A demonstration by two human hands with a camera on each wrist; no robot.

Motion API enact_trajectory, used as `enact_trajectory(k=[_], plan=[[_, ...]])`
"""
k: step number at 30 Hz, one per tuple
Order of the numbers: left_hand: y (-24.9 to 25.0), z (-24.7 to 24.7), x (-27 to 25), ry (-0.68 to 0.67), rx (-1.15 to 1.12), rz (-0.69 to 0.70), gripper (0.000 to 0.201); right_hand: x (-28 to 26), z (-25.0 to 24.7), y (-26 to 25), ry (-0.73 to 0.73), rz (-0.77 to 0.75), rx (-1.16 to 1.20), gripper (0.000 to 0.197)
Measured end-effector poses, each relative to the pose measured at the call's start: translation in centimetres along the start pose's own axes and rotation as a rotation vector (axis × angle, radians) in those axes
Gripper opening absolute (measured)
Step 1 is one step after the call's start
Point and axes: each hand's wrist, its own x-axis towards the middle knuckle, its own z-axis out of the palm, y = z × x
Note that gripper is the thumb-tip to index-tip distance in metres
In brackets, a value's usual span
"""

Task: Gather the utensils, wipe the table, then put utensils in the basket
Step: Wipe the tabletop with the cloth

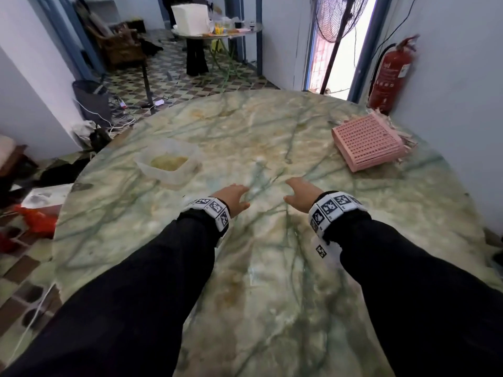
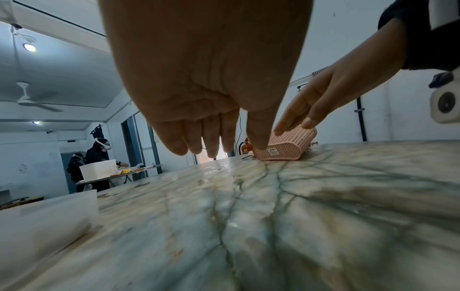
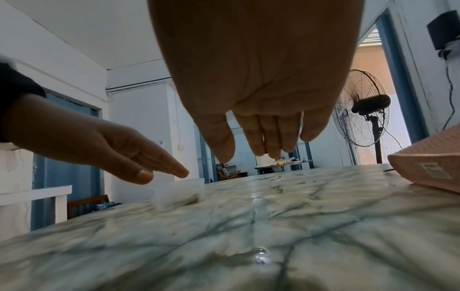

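Note:
A pink perforated basket point(image 1: 367, 144) lies upside down at the back right of the round marble table point(image 1: 272, 281). Thin pale pieces point(image 1: 402, 140) poke out from under its far side; I cannot tell what they are. My left hand point(image 1: 235, 195) and right hand point(image 1: 300, 190) hover side by side over the table's middle, fingers straight, holding nothing. A blurred, glassy streak point(image 1: 258, 170) lies on the marble between them. The wrist views show both palms point(image 2: 211, 118) point(image 3: 261, 128) above the surface, and the basket point(image 2: 286, 146) point(image 3: 428, 163) beyond.
A clear plastic tub point(image 1: 167, 164) point(image 3: 179, 192) holding something yellowish sits left of my left hand. A red fire extinguisher point(image 1: 392, 74) hangs on the right wall, with a standing fan point(image 3: 361, 110) by the doorway. People stand at a far table point(image 2: 97, 155). Clutter covers the floor on the left.

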Motion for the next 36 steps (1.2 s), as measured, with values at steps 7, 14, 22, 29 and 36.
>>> enact_trajectory(k=[7, 14, 22, 29, 36], plan=[[-2.7, 0.1, -0.9, -0.017, -0.033, -0.002, 0.055, -0.8, 0.8, -2.5, -0.016, 0.021, -0.035, 0.055], [-4.8, 0.5, -1.4, -0.029, -0.074, 0.003, 0.056, -0.6, 1.5, -3.8, -0.089, 0.072, -0.045, 0.057], [-10.0, 0.4, -0.7, 0.008, -0.114, 0.138, 0.048, 0.2, 3.0, -6.6, 0.020, 0.191, -0.006, 0.059], [-16.9, -0.4, -0.6, -0.015, -0.068, 0.282, 0.047, 1.3, 4.6, -13.4, 0.111, 0.341, 0.140, 0.058], [-21.5, -1.2, -0.9, 0.014, -0.098, 0.346, 0.044, 0.5, 6.8, -18.7, 0.091, 0.447, 0.229, 0.060]])
